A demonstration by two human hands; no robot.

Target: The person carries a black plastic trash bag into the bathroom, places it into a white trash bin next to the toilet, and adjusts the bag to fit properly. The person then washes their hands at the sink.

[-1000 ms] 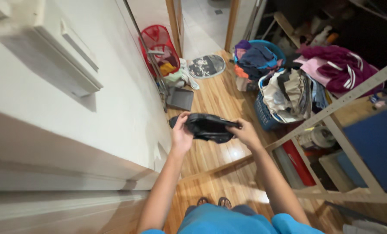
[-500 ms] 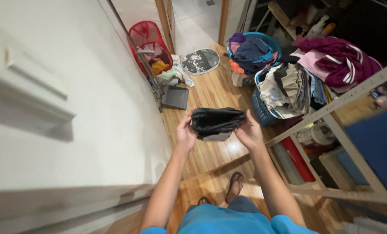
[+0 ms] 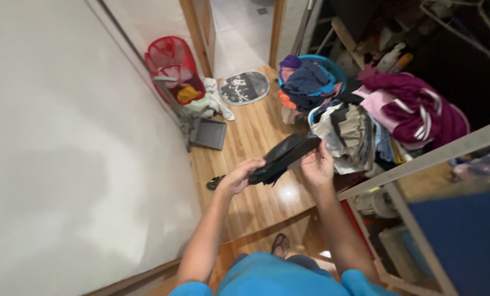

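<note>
Head cam: both hands gripped a folded black garment [image 3: 284, 158].
Left hand [image 3: 238, 176] and right hand [image 3: 317, 164] pinched its ends; clothes-filled laundry baskets [image 3: 341, 129] crowded just beyond, red mesh hamper [image 3: 171, 63] stood by the wall.

We see a folded cloth [image 3: 284, 158] between both hands, above the floor [image 3: 256, 137]; laundry baskets [image 3: 338, 129] stand to its right.

Both arms reach forward; left hand [image 3: 239, 176] and right hand [image 3: 317, 164] seem closed, gripping, wrists bent.
</note>
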